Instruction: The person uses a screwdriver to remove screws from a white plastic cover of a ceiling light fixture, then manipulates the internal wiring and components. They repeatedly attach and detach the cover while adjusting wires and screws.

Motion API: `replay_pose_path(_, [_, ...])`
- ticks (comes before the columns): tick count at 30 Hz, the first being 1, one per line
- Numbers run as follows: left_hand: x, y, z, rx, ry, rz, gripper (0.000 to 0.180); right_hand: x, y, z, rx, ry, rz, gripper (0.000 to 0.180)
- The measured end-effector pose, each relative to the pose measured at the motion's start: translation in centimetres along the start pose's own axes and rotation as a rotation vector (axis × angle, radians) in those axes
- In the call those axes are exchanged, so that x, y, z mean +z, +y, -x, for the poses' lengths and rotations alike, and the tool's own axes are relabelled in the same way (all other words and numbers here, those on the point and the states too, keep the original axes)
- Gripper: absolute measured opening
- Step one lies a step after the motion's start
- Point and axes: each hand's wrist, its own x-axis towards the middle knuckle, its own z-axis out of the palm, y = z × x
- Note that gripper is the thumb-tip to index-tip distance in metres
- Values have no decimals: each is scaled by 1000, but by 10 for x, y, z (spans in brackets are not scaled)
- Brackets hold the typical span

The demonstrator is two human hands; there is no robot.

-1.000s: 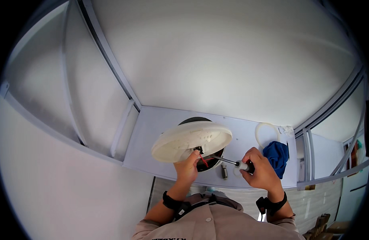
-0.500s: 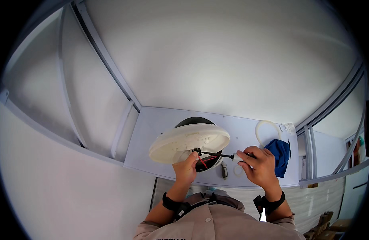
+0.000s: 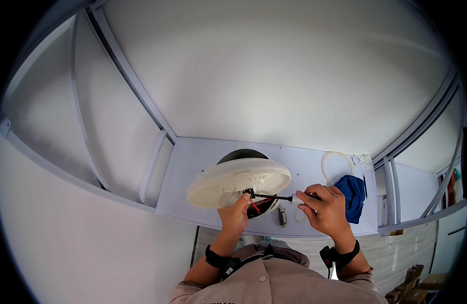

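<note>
Tilted over a dark round container (image 3: 258, 211) is a white round plastic cover (image 3: 213, 192), its hollow underside toward me. My left hand (image 3: 235, 215) is closed at the cover's near edge, thumb pinching a small black part (image 3: 250, 193) with red wires (image 3: 254, 206) running from it. A screwdriver (image 3: 274, 196) with a white handle end and a dark shaft is gripped by the fingers of my right hand (image 3: 324, 209). Its tip reaches the black part from the right. The exact contact at the tip is too small to make out.
On the white table (image 3: 188, 152) lie a grey-handled tool (image 3: 282, 216) and a small pale ring (image 3: 300, 217). To the right are a blue cloth (image 3: 351, 195), a large cream ring (image 3: 323, 164), a crumpled white piece (image 3: 364, 161) and a thin dark stick (image 3: 365, 185). Metal frame posts (image 3: 132, 76) flank the table.
My right hand and the screwdriver have shifted very slightly to the left. The left hand keeps its pinch, and the cover has tilted only a little.
</note>
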Motion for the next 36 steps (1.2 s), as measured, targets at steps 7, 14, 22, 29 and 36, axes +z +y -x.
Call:
replay_pose_path(7, [3,4,1,1,-13,13,56,-6,-3,2,31,-62,-62,37])
replay_pose_path(14, [-13,1,-4,-49,-42,-68,53,-10,-5,-1,-86,10,2,33])
replay_pose_path(22, [-10,8,-3,-56,-65,7,55,-18,4,3,-30,33,-275,26])
replay_pose_path(29, [-28,5,-6,-66,-144,-52,54,-19,1,8,181,29,-641,42])
replay_pose_path(36, [-21,9,-2,-63,-165,-21,54,-12,25,26,281,9,-907,50])
